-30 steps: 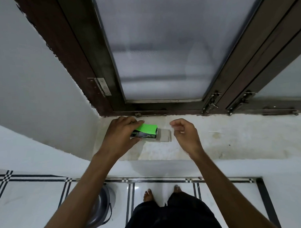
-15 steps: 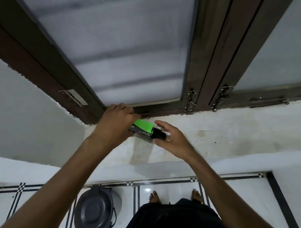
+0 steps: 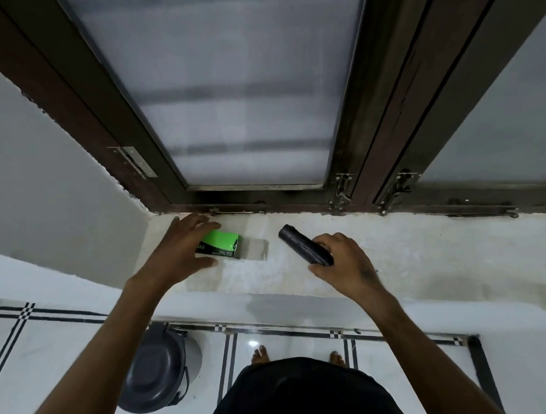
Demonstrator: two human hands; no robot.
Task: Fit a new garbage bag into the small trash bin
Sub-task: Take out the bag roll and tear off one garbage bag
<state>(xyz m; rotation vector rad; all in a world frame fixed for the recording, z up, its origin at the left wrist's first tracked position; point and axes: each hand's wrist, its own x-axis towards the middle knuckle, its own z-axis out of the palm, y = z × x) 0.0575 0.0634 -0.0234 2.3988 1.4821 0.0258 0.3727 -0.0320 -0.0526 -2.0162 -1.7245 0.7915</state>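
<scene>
Garbage bag roll [image 3: 304, 247] gripped by right hand [image 3: 345, 266] fingers; left hand [image 3: 177, 256] fingers spread over green box [image 3: 219, 244].

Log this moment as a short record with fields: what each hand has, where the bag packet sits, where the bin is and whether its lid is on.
left hand: open, fingers spread over the green packet, resting on it or just above
green packet: lying flat on the window sill, near the left corner
right hand: closed around a black roll of garbage bags
black roll of garbage bags: out of the packet, far end pointing up-left
trash bin: grey, on the tiled floor below the sill, lid on
bag fitted: not yet
</scene>
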